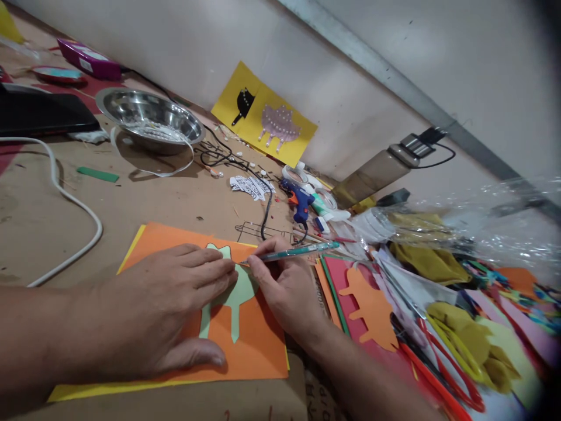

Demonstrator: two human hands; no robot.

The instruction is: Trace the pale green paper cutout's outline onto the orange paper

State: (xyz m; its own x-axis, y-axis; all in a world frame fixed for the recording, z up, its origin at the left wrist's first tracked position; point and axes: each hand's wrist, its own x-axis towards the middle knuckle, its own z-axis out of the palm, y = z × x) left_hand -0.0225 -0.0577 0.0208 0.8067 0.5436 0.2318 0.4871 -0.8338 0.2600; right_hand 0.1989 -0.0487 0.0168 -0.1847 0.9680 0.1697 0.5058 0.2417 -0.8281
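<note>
My left hand (188,298) lies flat on a pale green paper cutout (240,292), fingers extended, thumb apart on the orange sheet (258,356). The cutout has prongs pointing toward me; my fingers cover part of it. Between the fingers of my right hand (284,280) is a teal pen (302,251), its tip at the cutout's upper edge. A dark line runs along the cutout's top left edge. Under the orange sheet, a yellow sheet (96,390) shows at the borders.
A steel bowl (151,117) stands at the back left. A blue glue gun (300,202) and a bottle (377,172) lie beyond my right hand. An orange cutout (372,307) and red-handled scissors (456,374) lie at right. A decorated yellow card (263,93) leans against the wall.
</note>
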